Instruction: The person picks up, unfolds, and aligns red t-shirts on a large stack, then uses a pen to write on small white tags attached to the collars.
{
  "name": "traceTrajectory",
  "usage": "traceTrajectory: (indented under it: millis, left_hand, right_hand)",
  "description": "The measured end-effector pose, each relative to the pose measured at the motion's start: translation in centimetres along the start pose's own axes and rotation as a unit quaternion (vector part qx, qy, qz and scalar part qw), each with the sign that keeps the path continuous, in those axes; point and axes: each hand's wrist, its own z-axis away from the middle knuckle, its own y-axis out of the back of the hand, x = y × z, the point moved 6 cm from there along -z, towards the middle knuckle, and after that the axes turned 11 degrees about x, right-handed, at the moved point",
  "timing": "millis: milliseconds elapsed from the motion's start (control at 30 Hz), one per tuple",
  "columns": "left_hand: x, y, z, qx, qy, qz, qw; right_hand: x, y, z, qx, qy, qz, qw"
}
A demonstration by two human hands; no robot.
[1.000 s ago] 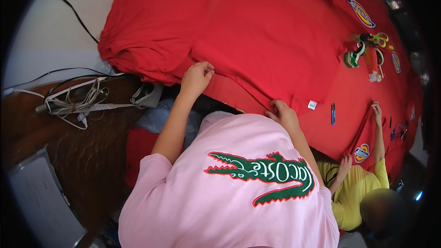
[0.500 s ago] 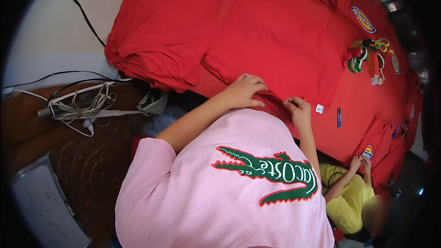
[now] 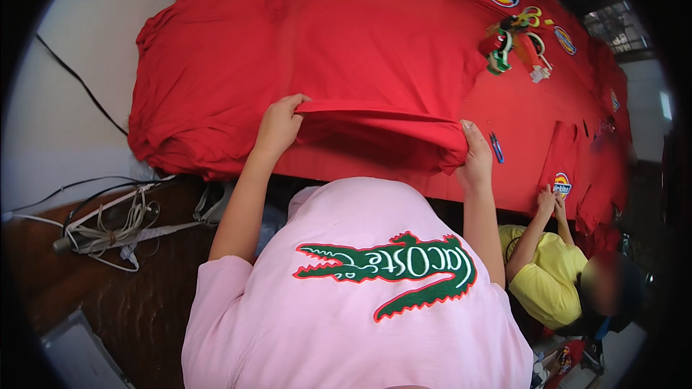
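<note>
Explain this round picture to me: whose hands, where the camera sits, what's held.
No machine here: the left hand and right hand are a person's own. The camera sits on that person's head, looking down; its fisheye lens bends straight edges. Both hands grip a red cloth by its near edge. More red fabric lies left of it on the red table; to the right are yellow-handled scissors and a slim blue tool. A co-worker in yellow handles another red piece.

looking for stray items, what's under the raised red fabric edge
Under the raised edge, held by the left hand and right hand, shadowed red fabric shows; no stray item is visible. Farther in, the upper layer hides the rest.
</note>
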Motion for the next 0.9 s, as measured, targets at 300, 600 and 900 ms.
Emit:
traceTrajectory:
  millis: [300, 600, 900]
  left_hand:
    - [18.0, -4.8, 1.4, -0.306, 0.244, 0.481, 0.784]
    - [20.9, 10.3, 1.0, -0.087, -0.023, 0.427, 0.9]
    - [2.4, -0.4, 2.7, -0.087, 0.105, -0.109, 0.985]
  right_hand:
    - [-2.3, -12.2, 0.9, -0.086, 0.461, 0.521, 0.714]
    - [0.8, -5.0, -9.3, -0.012, -0.001, 0.276, 0.961]
    - [-10.7, -28.8, 13.4, -0.555, -0.204, -0.243, 0.769]
